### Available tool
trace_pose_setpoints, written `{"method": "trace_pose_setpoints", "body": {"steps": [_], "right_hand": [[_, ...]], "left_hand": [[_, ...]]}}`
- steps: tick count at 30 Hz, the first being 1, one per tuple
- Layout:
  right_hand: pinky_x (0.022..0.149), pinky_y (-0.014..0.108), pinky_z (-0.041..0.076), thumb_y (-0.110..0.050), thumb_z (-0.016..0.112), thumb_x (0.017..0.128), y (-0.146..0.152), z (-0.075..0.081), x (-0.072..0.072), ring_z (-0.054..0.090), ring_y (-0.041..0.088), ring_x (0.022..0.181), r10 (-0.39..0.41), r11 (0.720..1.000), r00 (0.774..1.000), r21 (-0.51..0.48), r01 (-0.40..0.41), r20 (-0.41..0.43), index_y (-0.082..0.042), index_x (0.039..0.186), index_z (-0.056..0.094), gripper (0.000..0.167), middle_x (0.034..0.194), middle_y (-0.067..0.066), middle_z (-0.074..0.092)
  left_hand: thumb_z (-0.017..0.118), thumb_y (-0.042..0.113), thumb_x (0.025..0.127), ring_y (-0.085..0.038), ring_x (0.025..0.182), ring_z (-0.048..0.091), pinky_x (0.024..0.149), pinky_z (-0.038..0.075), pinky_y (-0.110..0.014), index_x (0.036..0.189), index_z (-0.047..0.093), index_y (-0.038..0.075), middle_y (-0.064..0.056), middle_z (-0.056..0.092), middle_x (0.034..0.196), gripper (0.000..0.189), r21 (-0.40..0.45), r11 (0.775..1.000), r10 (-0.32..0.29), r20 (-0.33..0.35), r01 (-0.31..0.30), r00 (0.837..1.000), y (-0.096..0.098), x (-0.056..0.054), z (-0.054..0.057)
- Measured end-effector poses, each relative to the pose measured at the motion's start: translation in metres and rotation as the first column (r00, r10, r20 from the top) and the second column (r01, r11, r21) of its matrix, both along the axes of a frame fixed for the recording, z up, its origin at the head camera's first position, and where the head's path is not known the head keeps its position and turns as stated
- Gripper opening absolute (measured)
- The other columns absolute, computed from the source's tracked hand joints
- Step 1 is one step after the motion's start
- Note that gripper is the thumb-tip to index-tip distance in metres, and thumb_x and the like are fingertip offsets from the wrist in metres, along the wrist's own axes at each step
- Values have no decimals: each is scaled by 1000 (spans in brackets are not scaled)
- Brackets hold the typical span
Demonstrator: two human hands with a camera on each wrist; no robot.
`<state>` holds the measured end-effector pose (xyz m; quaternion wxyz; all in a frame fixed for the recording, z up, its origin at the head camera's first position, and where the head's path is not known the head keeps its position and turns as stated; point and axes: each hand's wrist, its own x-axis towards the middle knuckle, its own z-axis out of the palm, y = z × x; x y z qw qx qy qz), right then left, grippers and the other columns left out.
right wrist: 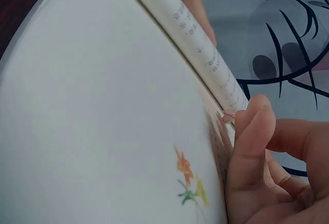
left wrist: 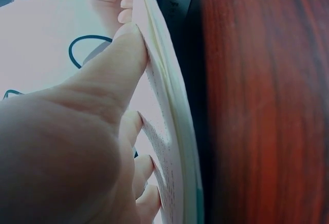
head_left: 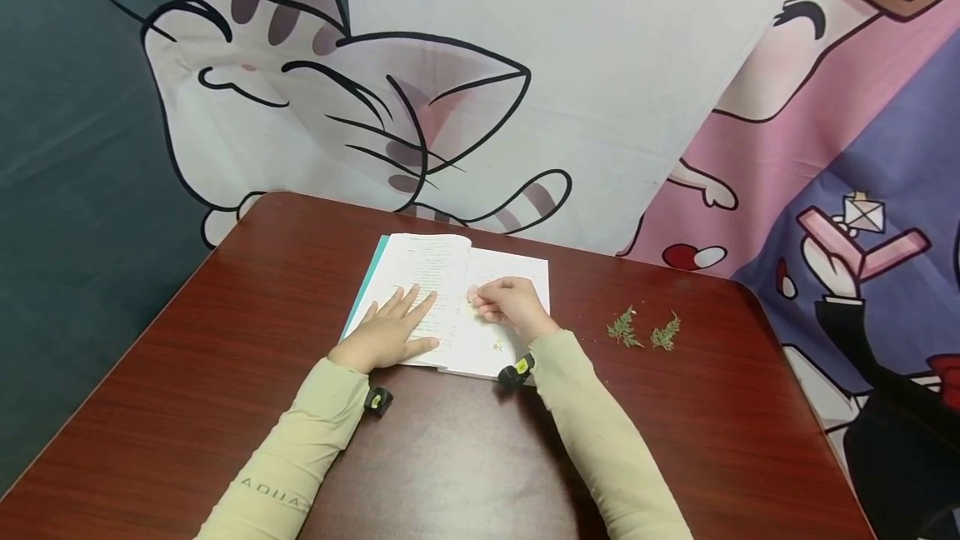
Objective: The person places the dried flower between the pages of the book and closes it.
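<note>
An open book with a teal cover edge lies on the table. My left hand rests on its left page, fingers spread and straight; in the left wrist view the thumb presses near the page edge. Over the right page, my right hand pinches a small pinkish piece between thumb and index finger, close to the book's fold. What kind of thing it is cannot be made out. A small orange, yellow and green flower figure shows on the right page.
Two green leaf sprigs, one feathery and one narrower, lie on the table right of the book. The dark red wooden table ends at a cloth backdrop with cartoon cats.
</note>
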<state>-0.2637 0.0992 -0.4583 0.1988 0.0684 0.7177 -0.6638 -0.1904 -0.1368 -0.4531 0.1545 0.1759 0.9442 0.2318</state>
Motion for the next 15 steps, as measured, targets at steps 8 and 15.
{"method": "trace_pose_setpoints", "body": {"steps": [8,15], "right_hand": [[56,20,56,-4,63,97,-4,-2,-2,64,8,55,-39,997,999,66,40,-8,5,99,67,9,74,8,70],[51,20,54,-3,62,98,0,1,4,61,9,51,20,986,997,167,-7,-75,7,100,71,14,68,10,69]], "left_hand": [[53,49,103,-43,154,4,118,5,-69,163,19,13,-20,10,168,78,1,1000,2,-2,-2,1000,-1,0,-2],[53,50,103,-45,154,5,118,4,-69,163,21,11,-22,11,167,79,24,1000,-6,-8,6,1000,-1,1,-1]]}}
